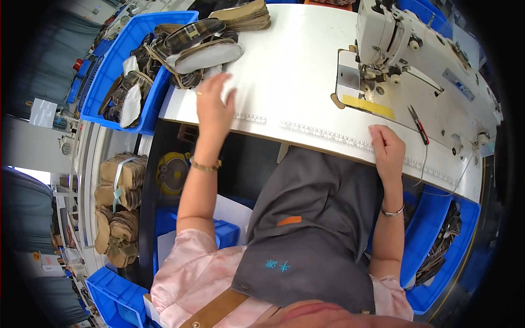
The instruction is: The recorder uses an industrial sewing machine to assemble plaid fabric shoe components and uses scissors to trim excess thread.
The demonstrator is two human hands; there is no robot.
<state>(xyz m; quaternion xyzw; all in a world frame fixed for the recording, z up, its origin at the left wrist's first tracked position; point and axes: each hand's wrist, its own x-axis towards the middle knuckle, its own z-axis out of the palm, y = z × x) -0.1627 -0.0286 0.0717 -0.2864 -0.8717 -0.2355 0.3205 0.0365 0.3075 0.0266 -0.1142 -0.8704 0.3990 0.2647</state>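
Note:
My left hand (215, 109) is raised over the left front of the white sewing table (295, 49), its thumb and fingers apart and nothing held. Just beyond it lies a heap of sewn plaid fabric pieces (191, 38), which look like shoe uppers; some show a white lining (210, 56). My right hand (389, 152) rests at the table's front edge with its fingers curled in, and I see nothing in it. Near that hand lie red-and-black thread snips (420, 127). A white sewing machine (383, 41) stands beyond, above its metal plate (349, 76).
A blue crate (158, 98) full of similar pieces adjoins the table's left end. Tied bundles of tan pieces (121, 183) sit below it. More blue crates stand at lower left (112, 290) and lower right (465, 246). A printed ruler strip (328, 133) runs along the front edge.

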